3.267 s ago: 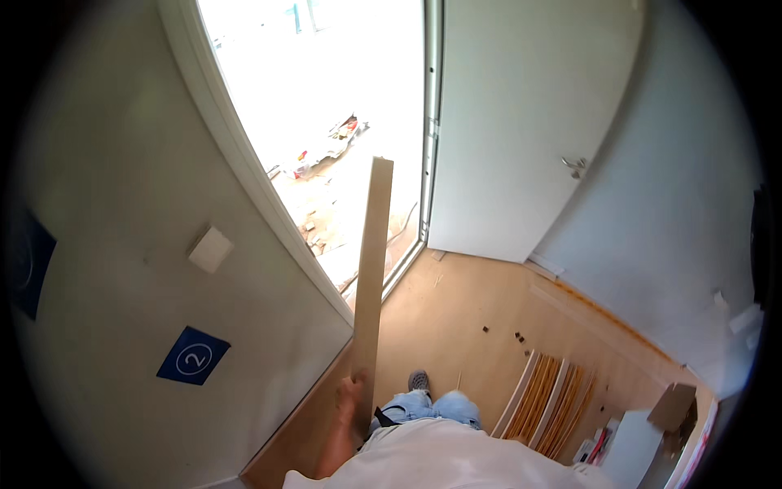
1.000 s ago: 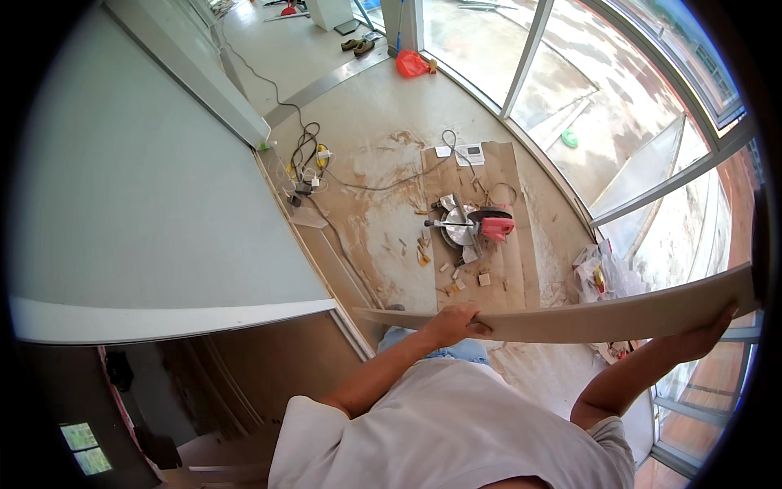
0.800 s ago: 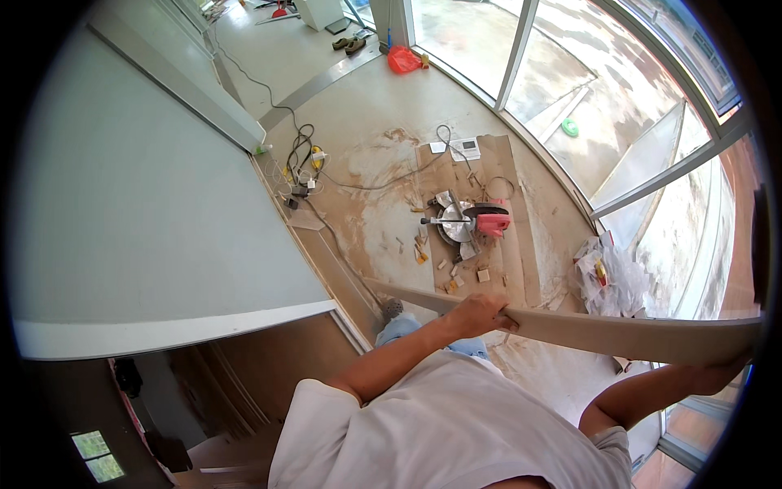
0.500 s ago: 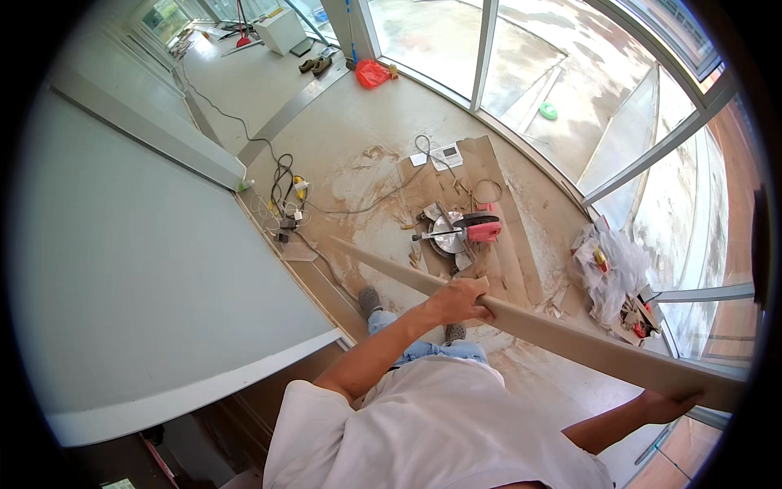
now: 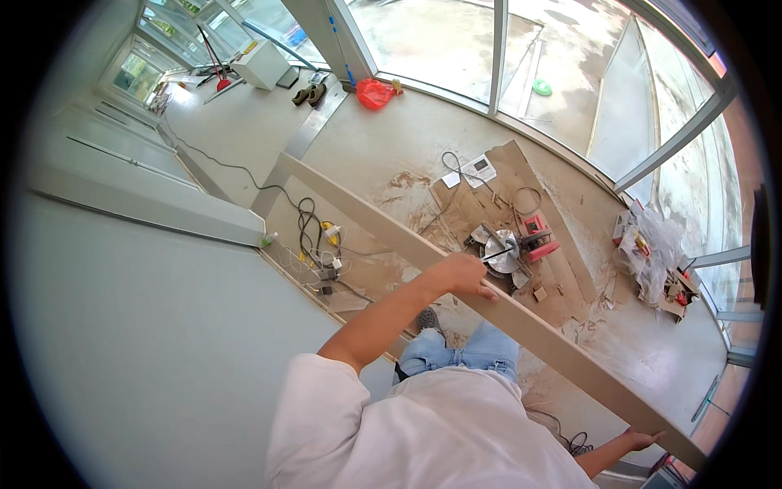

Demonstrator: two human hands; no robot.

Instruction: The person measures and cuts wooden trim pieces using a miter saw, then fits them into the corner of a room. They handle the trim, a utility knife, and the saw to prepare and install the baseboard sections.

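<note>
I carry a long beige board (image 5: 562,347) slanting from the upper left to the lower right. My left hand (image 5: 464,277) grips it near the middle, fingers over its edge. My right hand (image 5: 637,440) holds it near the lower right end. On the floor beyond the board, a mitre saw (image 5: 505,249) with a red motor housing rests on a sheet of brown cardboard (image 5: 562,269), among small offcuts and papers (image 5: 481,169). My feet in grey shoes and my jeans show below the board.
Tangled cables with an adapter (image 5: 332,232) lie beside the left wall (image 5: 147,326). A red bag (image 5: 375,94), shoes (image 5: 309,95) and a white box (image 5: 259,67) stand farther off. Plastic bags (image 5: 643,248) and a carton sit by the glass wall (image 5: 423,45) on the right.
From the white room's doorway my view has turned to the glazed passage. In the last second the board's far end has swung upward and my right hand has moved lower, still holding it.
</note>
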